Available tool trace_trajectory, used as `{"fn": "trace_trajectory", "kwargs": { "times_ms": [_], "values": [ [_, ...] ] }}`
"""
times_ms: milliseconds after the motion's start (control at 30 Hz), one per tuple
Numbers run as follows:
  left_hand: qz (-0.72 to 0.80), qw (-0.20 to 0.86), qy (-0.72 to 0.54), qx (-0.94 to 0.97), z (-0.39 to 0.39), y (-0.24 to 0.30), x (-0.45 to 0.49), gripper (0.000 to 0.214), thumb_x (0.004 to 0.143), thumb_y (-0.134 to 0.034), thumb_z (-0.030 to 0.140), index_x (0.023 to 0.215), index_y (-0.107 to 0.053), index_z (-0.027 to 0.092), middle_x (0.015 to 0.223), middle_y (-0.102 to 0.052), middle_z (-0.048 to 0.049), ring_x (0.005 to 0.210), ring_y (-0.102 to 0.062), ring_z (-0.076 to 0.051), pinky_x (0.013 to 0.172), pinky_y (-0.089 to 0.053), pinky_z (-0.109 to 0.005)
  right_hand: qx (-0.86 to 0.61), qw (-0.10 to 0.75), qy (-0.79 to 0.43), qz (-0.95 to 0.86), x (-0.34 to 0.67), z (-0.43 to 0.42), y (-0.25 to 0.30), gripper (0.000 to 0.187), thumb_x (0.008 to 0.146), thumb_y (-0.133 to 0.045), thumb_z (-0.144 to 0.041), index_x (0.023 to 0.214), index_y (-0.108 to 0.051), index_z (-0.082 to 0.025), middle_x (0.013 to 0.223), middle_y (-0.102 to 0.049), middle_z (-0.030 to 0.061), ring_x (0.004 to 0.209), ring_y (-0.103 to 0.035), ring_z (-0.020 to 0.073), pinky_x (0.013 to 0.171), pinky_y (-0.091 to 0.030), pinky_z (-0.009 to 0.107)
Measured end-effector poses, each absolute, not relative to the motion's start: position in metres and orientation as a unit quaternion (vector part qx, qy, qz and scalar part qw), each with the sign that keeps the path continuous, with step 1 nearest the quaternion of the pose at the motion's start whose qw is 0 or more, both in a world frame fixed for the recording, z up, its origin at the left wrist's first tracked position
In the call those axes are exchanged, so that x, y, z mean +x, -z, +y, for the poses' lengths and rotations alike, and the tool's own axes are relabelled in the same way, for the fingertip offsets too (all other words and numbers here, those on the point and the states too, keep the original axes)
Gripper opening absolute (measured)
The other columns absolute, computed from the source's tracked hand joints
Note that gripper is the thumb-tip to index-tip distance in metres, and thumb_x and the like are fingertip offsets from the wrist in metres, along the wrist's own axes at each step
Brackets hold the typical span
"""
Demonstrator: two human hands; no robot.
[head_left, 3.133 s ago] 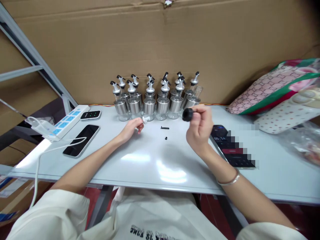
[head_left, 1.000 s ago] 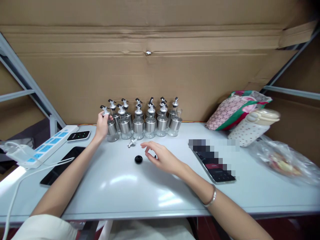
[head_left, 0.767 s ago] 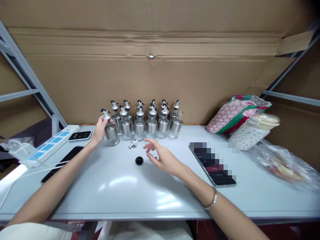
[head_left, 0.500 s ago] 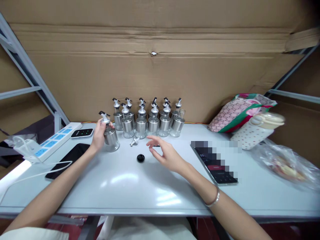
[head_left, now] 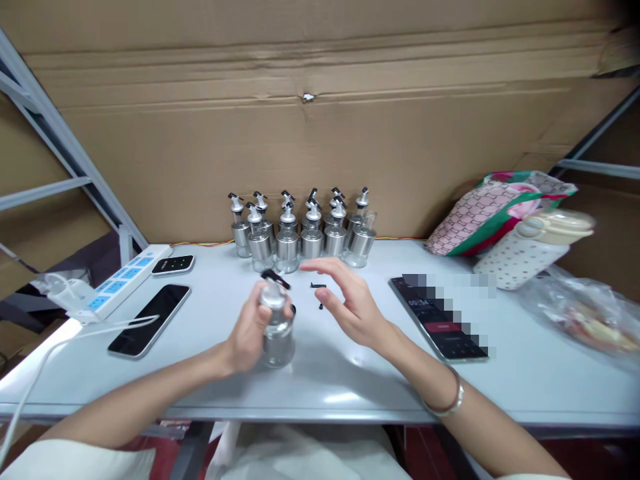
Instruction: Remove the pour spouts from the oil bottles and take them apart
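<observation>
My left hand (head_left: 247,333) is wrapped round a small glass and steel oil bottle (head_left: 277,327) with a black-tipped pour spout, held upright over the middle of the white table (head_left: 310,380). My right hand (head_left: 345,300) hovers just right of the bottle with its fingers spread, holding nothing. Two small black parts (head_left: 319,287) lie on the table behind my right hand. A cluster of several like bottles (head_left: 300,230) stands at the back against the cardboard wall.
On the left lie a dark phone (head_left: 149,320) with a white cable, a small black device (head_left: 173,265) and a power strip (head_left: 125,280). A tablet (head_left: 440,327) lies to the right. Patterned bags (head_left: 505,213) and a plastic bag (head_left: 590,313) fill the far right.
My left hand took one bottle from the left end of the cluster and carried it toward me to the table's middle. My right hand set down the black cap and moved beside the bottle.
</observation>
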State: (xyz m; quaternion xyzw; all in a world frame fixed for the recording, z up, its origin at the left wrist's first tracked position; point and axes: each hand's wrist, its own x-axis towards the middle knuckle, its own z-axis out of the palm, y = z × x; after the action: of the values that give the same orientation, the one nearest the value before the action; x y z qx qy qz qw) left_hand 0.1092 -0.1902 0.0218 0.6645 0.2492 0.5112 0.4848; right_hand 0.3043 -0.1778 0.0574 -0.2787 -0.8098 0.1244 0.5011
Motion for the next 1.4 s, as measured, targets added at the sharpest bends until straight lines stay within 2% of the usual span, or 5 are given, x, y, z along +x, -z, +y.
{"fn": "trace_trajectory", "kwargs": {
  "times_ms": [533, 667, 867, 1067, 1400],
  "values": [
    [0.183, 0.609, -0.435, 0.638, -0.181, -0.029, 0.154, 0.064, 0.073, -0.051, 0.074, 0.102, -0.052, 0.017, 0.065, -0.054, -0.001, 0.057, -0.05, -0.012, 0.053, -0.041, -0.024, -0.281, 0.481, -0.286, -0.779, 0.298, -0.194, -0.05, 0.043, 0.096, -0.025, -0.048, 0.123, -0.046, -0.023, 0.125, -0.057, 0.0135, 0.055, -0.057, 0.0099, 0.043, -0.049, 0.023],
    [0.185, 0.638, -0.402, 0.63, -0.181, -0.032, 0.154, 0.06, 0.07, -0.055, 0.074, 0.073, -0.052, 0.015, 0.06, -0.052, -0.0018, 0.055, -0.049, -0.012, 0.053, -0.039, -0.024, -0.282, 0.475, -0.363, -0.751, 0.296, -0.198, -0.051, 0.039, 0.095, -0.026, -0.052, 0.105, -0.049, -0.022, 0.112, -0.064, 0.0108, 0.044, -0.052, 0.0072, 0.039, -0.046, 0.022],
    [0.132, 0.629, -0.454, 0.617, -0.185, -0.026, 0.165, 0.052, 0.075, -0.056, 0.068, 0.094, -0.05, 0.02, 0.062, -0.052, 0.0014, 0.056, -0.051, -0.012, 0.057, -0.043, -0.026, -0.292, 0.522, -0.515, -0.614, 0.289, -0.194, -0.056, 0.04, 0.091, -0.031, -0.059, 0.092, -0.047, -0.022, 0.084, -0.069, 0.0047, 0.036, -0.049, 0.0087, 0.028, -0.038, 0.021],
    [0.13, 0.624, -0.412, 0.651, -0.193, -0.041, 0.164, 0.055, 0.079, -0.047, 0.07, 0.085, -0.051, 0.015, 0.061, -0.053, -0.0007, 0.056, -0.054, -0.012, 0.055, -0.045, -0.024, -0.249, 0.569, -0.585, -0.522, 0.295, -0.185, -0.065, 0.034, 0.087, -0.044, -0.055, 0.082, -0.047, -0.022, 0.075, -0.069, 0.0043, 0.06, -0.065, 0.0177, 0.047, -0.051, 0.027],
    [0.241, 0.263, -0.739, 0.572, -0.086, -0.109, 0.083, 0.05, 0.08, -0.049, 0.067, 0.081, -0.057, 0.018, 0.056, -0.055, 0.0021, 0.053, -0.057, -0.011, 0.054, -0.046, -0.023, -0.27, 0.705, -0.425, -0.5, 0.322, -0.156, -0.056, 0.027, 0.091, -0.043, -0.043, 0.081, -0.051, -0.02, 0.072, -0.068, 0.0012, 0.053, -0.057, 0.0113, 0.059, -0.046, 0.027]
  ]
}}
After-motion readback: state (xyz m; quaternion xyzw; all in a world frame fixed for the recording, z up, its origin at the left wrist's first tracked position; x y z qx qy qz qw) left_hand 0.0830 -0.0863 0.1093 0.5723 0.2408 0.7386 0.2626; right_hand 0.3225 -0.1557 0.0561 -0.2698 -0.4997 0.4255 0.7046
